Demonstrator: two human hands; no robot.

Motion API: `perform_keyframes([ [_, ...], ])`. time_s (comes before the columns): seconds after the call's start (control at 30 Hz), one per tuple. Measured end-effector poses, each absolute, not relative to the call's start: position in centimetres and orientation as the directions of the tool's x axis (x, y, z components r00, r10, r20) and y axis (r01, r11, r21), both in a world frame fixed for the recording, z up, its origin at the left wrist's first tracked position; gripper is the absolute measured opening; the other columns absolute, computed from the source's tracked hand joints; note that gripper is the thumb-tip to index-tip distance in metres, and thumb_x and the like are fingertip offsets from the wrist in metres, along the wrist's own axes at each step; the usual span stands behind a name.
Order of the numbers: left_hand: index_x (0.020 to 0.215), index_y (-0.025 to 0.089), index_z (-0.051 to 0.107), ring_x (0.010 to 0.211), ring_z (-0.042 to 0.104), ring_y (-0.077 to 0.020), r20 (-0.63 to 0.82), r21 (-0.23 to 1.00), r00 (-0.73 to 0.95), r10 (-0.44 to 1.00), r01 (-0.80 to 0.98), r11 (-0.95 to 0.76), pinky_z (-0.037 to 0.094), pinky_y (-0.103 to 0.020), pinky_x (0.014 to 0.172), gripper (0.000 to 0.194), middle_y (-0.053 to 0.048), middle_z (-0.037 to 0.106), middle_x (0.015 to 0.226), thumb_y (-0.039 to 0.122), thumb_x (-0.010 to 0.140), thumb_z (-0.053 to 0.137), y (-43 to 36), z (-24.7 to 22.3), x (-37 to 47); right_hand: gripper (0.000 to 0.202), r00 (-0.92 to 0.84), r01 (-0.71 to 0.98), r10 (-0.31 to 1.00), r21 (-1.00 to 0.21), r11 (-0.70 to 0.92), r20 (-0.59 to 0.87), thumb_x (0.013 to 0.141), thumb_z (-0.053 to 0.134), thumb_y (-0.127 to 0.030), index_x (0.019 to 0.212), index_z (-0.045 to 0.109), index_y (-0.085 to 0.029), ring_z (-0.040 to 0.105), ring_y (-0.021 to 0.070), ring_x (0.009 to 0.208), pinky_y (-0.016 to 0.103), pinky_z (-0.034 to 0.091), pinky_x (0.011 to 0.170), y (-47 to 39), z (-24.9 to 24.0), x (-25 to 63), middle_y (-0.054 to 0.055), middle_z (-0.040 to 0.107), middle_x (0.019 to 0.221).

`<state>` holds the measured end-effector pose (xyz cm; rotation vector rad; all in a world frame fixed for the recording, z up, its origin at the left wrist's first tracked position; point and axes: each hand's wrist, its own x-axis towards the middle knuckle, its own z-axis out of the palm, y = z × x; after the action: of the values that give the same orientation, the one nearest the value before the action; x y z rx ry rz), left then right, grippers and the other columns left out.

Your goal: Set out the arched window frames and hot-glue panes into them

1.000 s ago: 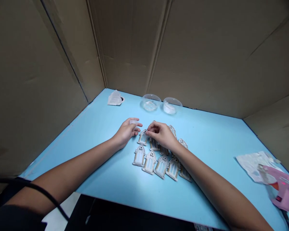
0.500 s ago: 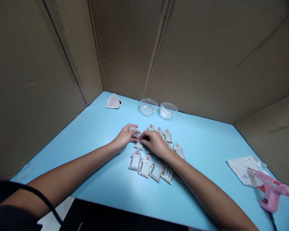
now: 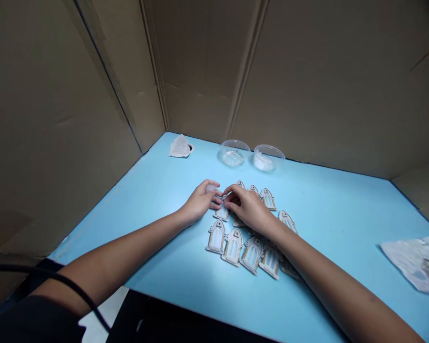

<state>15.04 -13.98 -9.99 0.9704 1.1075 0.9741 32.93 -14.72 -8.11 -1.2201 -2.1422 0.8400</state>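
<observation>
My left hand [image 3: 199, 203] is closed on a small whitish translucent piece [image 3: 210, 188], held between the thumb and fingers. Its other fingertips rest by the top of an arched window piece [image 3: 221, 213]. Right beside them my right hand [image 3: 249, 208] makes a pinch over the same window piece; whatever sits in its fingertips is too small to make out. More wooden-edged arched windows with pale panes lie below, among them one at the front left [image 3: 216, 237]. Others show behind and right of my right hand [image 3: 268, 198], partly covered by the hand and forearm.
Two clear round tubs [image 3: 235, 152] [image 3: 269, 157] stand at the back, the right one with white material inside. A paper piece [image 3: 179, 146] lies over a dark-centred ring at the back left. A crumpled white packet [image 3: 411, 259] is at right. Cardboard walls [image 3: 200, 66] enclose the blue table.
The view has swung, so everything sits farther right in the picture, and the pink glue gun has almost left it. My right fingertips have lifted slightly; the left hand keeps its grip.
</observation>
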Motion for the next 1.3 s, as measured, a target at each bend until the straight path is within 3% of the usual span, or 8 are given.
perform_keyframes([
  [0.23, 0.105, 0.017, 0.058, 0.070, 0.067, -0.0113, -0.172, 0.974, 0.187, 0.967, -0.113, 0.195, 0.056, -0.018, 0.056, 0.015, -0.003, 0.065, 0.089, 0.006, 0.095, 0.054, -13.8, -10.6, 14.7, 0.031, -0.469, 0.567, 0.879, -0.735, 0.372, 0.083, 0.087, 0.060, -0.001, 0.106, 0.058, -0.025, 0.071, 0.0189, 0.081, 0.031, 0.049, 0.074, -14.8, -7.8, 33.0, 0.000, 0.075, 0.087],
  [0.43, 0.107, 0.016, 0.057, 0.072, 0.067, -0.0120, -0.168, 0.977, 0.201, 0.965, -0.098, 0.190, 0.058, -0.019, 0.058, 0.014, -0.004, 0.065, 0.090, 0.007, 0.096, 0.053, -13.5, -10.9, 14.5, 0.037, -0.495, 0.649, 0.853, -0.582, 0.491, 0.167, 0.081, 0.072, -0.004, 0.109, 0.057, -0.023, 0.064, 0.0227, 0.092, 0.035, 0.048, 0.080, -15.6, -8.0, 32.5, 0.005, 0.067, 0.101],
  [0.57, 0.108, 0.016, 0.055, 0.070, 0.068, -0.0120, -0.154, 0.981, 0.202, 0.967, -0.086, 0.174, 0.057, -0.020, 0.055, 0.014, -0.005, 0.068, 0.093, 0.009, 0.098, 0.048, -13.5, -10.5, 14.6, 0.035, -0.491, 0.658, 0.860, -0.587, 0.472, 0.140, 0.086, 0.073, -0.010, 0.113, 0.056, -0.023, 0.064, 0.0219, 0.089, 0.034, 0.047, 0.078, -15.6, -7.7, 32.9, 0.004, 0.067, 0.097],
  [0.73, 0.104, 0.015, 0.057, 0.066, 0.067, -0.0123, -0.121, 0.988, 0.213, 0.969, -0.064, 0.138, 0.051, -0.016, 0.047, 0.008, -0.008, 0.071, 0.096, 0.014, 0.097, 0.053, -13.7, -10.1, 14.3, 0.018, -0.452, 0.678, 0.879, -0.581, 0.450, 0.153, 0.092, 0.064, -0.012, 0.106, 0.058, -0.023, 0.063, 0.0194, 0.080, 0.031, 0.045, 0.072, -14.9, -7.2, 33.7, 0.003, 0.068, 0.090],
  [0.9, 0.102, 0.016, 0.060, 0.078, 0.068, -0.0147, -0.135, 0.988, 0.210, 0.968, -0.044, 0.147, 0.059, -0.020, 0.057, 0.010, -0.008, 0.071, 0.096, 0.019, 0.093, 0.061, -13.6, -10.5, 14.0, 0.018, -0.478, 0.707, 0.870, -0.537, 0.461, 0.118, 0.086, 0.073, -0.015, 0.085, 0.056, -0.021, 0.058, 0.0185, 0.074, 0.029, 0.039, 0.066, -15.0, -7.7, 33.2, 0.001, 0.063, 0.081],
  [1.17, 0.105, 0.016, 0.061, 0.092, 0.068, -0.0195, -0.160, 0.985, 0.215, 0.963, -0.026, 0.169, 0.063, -0.024, 0.061, 0.015, -0.009, 0.071, 0.101, 0.022, 0.091, 0.063, -13.7, -10.6, 14.0, 0.015, -0.473, 0.701, 0.874, -0.554, 0.450, 0.111, 0.091, 0.065, -0.009, 0.086, 0.057, -0.021, 0.059, 0.0175, 0.073, 0.028, 0.039, 0.068, -15.4, -7.8, 32.8, 0.001, 0.065, 0.080],
  [1.3, 0.104, 0.015, 0.062, 0.093, 0.068, -0.0203, -0.157, 0.986, 0.213, 0.964, -0.018, 0.165, 0.064, -0.025, 0.061, 0.015, -0.010, 0.071, 0.102, 0.024, 0.092, 0.064, -13.7, -10.5, 14.0, 0.013, -0.480, 0.693, 0.868, -0.550, 0.465, 0.129, 0.093, 0.066, -0.015, 0.086, 0.056, -0.020, 0.060, 0.0186, 0.075, 0.029, 0.040, 0.068, -15.6, -7.8, 32.8, 0.003, 0.066, 0.084],
])
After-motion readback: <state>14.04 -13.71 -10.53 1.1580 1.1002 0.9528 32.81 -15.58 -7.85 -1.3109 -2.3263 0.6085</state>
